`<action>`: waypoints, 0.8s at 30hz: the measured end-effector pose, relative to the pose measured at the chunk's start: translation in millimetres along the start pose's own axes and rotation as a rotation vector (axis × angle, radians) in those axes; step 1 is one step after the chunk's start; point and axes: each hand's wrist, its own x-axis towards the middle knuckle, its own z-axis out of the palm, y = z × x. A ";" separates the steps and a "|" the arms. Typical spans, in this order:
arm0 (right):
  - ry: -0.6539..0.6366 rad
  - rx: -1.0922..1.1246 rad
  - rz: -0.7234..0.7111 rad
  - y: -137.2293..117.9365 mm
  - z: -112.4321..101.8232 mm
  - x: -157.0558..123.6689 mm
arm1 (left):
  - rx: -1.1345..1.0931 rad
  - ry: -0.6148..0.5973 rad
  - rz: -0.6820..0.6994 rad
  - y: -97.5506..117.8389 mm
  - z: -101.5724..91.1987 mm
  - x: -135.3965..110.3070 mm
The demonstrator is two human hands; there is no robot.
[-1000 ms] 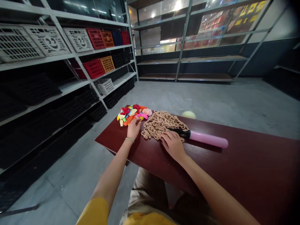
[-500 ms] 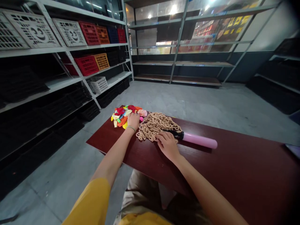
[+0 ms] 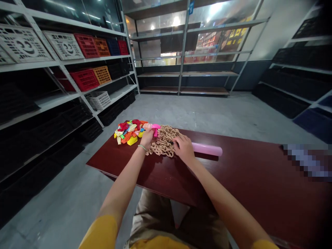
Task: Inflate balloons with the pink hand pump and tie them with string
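Note:
My left hand (image 3: pixel 147 138) is closed on a bright pink balloon (image 3: pixel 156 127), limp and not inflated, held up beside a heap of loose balloons (image 3: pixel 132 140) in many colours. My right hand (image 3: pixel 183 146) grips a balloon pump at its black end; the pump's pink barrel (image 3: pixel 208 149) points to the right. Most of the black part is hidden under the fingers, with only a dark tip showing to their left. Between and behind both hands spreads a pile of beige, chain-like cord (image 3: pixel 163 142).
Everything lies on a dark red table (image 3: pixel 249 166). A pixelated flat object (image 3: pixel 307 160) is at its right end. Shelves with a white crate (image 3: pixel 63 45) and a red crate (image 3: pixel 85 79) line the left. Metal racks (image 3: pixel 181 74) stand across the grey floor.
My left hand has come away from the balloon heap with a pink balloon in it. My right hand has closed round the pump's black end. The view has shifted to the right.

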 end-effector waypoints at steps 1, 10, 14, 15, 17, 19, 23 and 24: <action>-0.006 -0.013 0.005 9.1 -5.8 3.4 | -0.059 -0.037 -0.048 -1.5 7.7 -1.9; -0.278 -0.281 -0.185 80.2 -57.5 -26.1 | -0.366 -0.306 -0.274 -29.6 57.1 -11.2; -0.326 -0.304 -0.074 92.6 -62.2 -43.1 | -0.336 -0.353 -0.228 -37.0 58.9 -17.7; -0.340 -0.306 -0.060 94.8 -62.9 -45.6 | -0.341 -0.373 -0.235 -36.3 56.9 -19.3; -0.366 -0.320 -0.052 98.5 -64.9 -49.1 | -0.365 -0.404 -0.281 -32.8 51.7 -21.5; -0.383 -0.342 -0.047 101.5 -67.7 -51.6 | -0.396 -0.385 -0.313 -28.9 47.5 -22.0; -0.395 -0.355 0.003 103.7 -70.6 -55.0 | -0.397 -0.203 -0.244 -26.3 45.7 -20.3; -0.387 -0.351 0.015 103.4 -70.8 -55.2 | -0.388 -0.163 -0.223 -26.2 45.8 -19.9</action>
